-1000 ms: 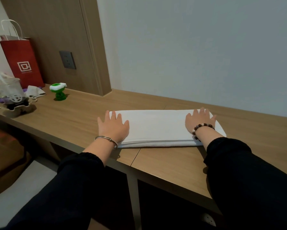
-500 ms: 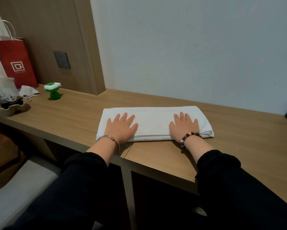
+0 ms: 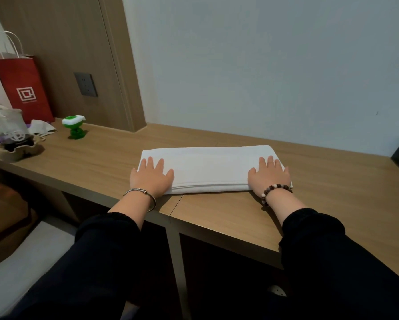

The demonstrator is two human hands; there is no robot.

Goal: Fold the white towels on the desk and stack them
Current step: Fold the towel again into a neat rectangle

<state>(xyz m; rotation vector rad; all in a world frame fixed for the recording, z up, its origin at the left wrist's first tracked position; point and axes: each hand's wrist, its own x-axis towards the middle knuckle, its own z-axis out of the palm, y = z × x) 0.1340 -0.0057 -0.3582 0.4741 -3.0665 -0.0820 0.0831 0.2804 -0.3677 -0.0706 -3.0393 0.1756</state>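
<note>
a: where's the white towel (image 3: 213,167)?
b: folded into a long strip on the desk (image 3: 228,215), spanning between both hands

a: and the hands?
b: left hand (image 3: 151,177) presses flat on its left end, right hand (image 3: 269,175) flat on its right end, fingers straight, gripping nothing

a: anything else?
b: a green toy (image 3: 74,127) and red bag (image 3: 23,88) well beyond the left hand

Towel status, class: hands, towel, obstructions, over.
Left hand and right hand flat, pressing each end. White towel folded into long strip on desk. Green toy apart, far left.
</note>
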